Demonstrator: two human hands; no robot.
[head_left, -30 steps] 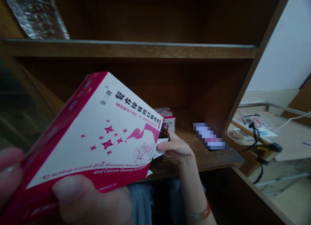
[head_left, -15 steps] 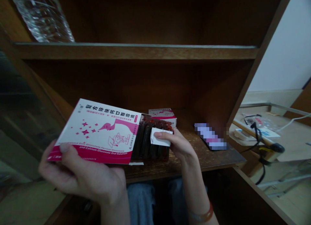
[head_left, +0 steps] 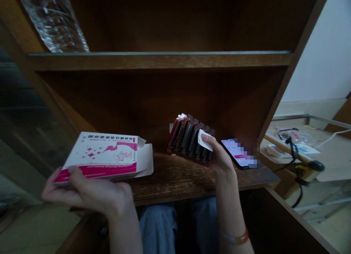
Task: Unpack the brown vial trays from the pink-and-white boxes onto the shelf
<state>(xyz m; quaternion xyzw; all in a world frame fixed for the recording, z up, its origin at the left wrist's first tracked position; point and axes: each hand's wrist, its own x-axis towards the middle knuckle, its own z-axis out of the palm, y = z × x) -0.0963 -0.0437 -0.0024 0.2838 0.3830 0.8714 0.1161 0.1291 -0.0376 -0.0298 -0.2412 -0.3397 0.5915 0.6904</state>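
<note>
My left hand (head_left: 93,195) is closed around a white and magenta medicine carton (head_left: 101,151), held up at the left with its open flap end facing right. My right hand (head_left: 219,155) grips a tray of dark brown vials (head_left: 189,137), tilted and fully outside the carton. Under my right thumb, a small folded white paper (head_left: 205,139) is pressed against the tray. Behind the tray, only a sliver of a second carton (head_left: 171,128) shows; the rest is hidden.
A phone (head_left: 238,153) with a lit screen lies on the wooden shelf (head_left: 164,184), right of my right hand. Clear plastic bottles (head_left: 63,27) stand on the upper shelf. At the right, a side table (head_left: 329,162) holds cables and small items, with a pole in front.
The vial tray has come out of the carton. My right hand moved right and tilted the tray, with the paper still under the thumb; the carton in my left hand dropped slightly.
</note>
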